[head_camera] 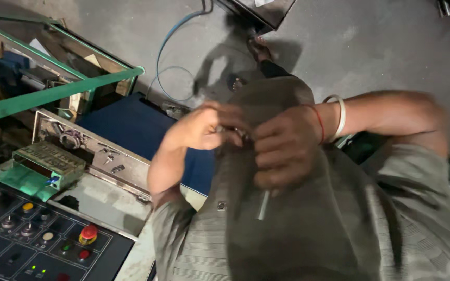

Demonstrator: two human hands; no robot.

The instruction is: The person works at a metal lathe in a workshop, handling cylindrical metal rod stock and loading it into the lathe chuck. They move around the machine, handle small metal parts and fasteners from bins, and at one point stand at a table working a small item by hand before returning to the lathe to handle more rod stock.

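A small pale stick [263, 204] is seen at centre frame, jutting down below the right hand [286, 151], which is curled closed around its upper end against the grey striped shirt [308, 239]. The left hand [204, 127], just to its left, is half closed, fingertips pinched at the shirt front; what it grips cannot be told.

Down at my lower left sits the only thing here that bears markings, a dark control panel [37, 244] on the machine. Its face is split into squarish fields with pale outlines, each holding a knob or button: one yellow, one large red over yellow, smaller red and green ones, and two tiny green lights near the bottom edge. Any lettering on it is too small and dim for me to make out. I see no packages, signs or screens.
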